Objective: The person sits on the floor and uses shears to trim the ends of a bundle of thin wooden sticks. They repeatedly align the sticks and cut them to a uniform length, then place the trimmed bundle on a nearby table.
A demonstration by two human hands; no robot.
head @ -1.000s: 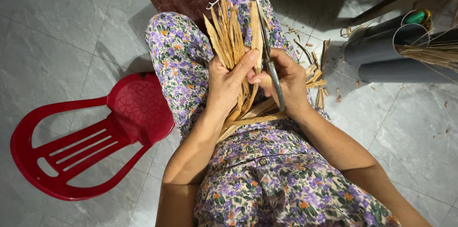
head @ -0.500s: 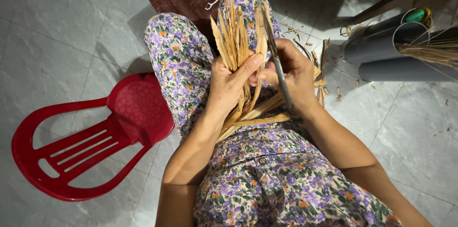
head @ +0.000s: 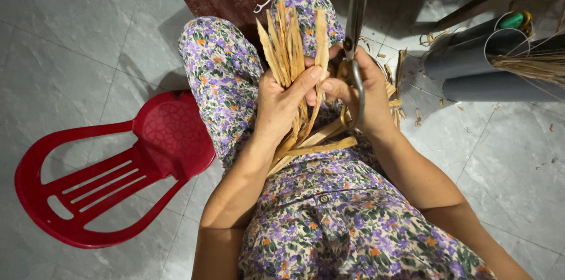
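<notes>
— What is hidden or cut off?

— The lower ends of the dried strips are covered by the left hand, whose grip is pressed around the bundle over the lap. The scissors, held closed-fisted in the right hand, are cut off at the top edge.

— What has changed?

— The scissors have been raised higher; the red chair is unmoved.

Left hand grips strips; right hand seemingly holds scissors.
</notes>
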